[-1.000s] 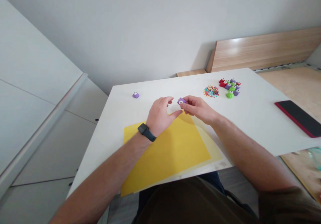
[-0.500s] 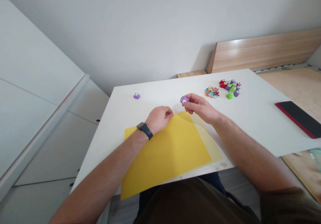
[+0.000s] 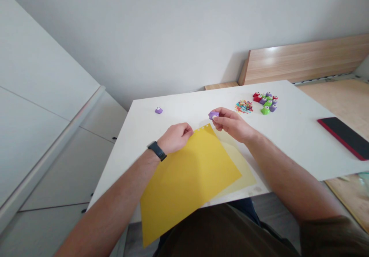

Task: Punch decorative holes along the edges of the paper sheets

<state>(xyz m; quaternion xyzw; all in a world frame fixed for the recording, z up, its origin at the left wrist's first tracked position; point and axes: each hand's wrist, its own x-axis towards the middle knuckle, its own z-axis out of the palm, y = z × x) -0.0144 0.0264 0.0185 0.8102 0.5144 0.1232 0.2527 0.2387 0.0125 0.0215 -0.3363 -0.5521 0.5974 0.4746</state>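
My left hand (image 3: 176,137), with a dark watch on its wrist, pinches the top edge of a yellow sheet (image 3: 193,172). Small punched notches show along that edge, just right of my fingers. The sheet lies tilted over a paler yellow sheet (image 3: 240,164), and its lower corner hangs past the table's front edge. My right hand (image 3: 230,123) holds a purple punch (image 3: 213,115) between thumb and fingers, above and beside the sheet's top right corner. Another purple punch (image 3: 158,110) sits at the table's back left.
On the white table (image 3: 291,134) a pile of small coloured paper pieces (image 3: 243,106) lies beside several red, green and purple punches (image 3: 265,110). A black item with a red edge (image 3: 346,137) lies at the right. White cabinets (image 3: 57,161) stand at the left.
My left hand has moved left, turning the yellow sheet and uncovering the notches on its top edge. My right hand with the purple punch has hardly moved.
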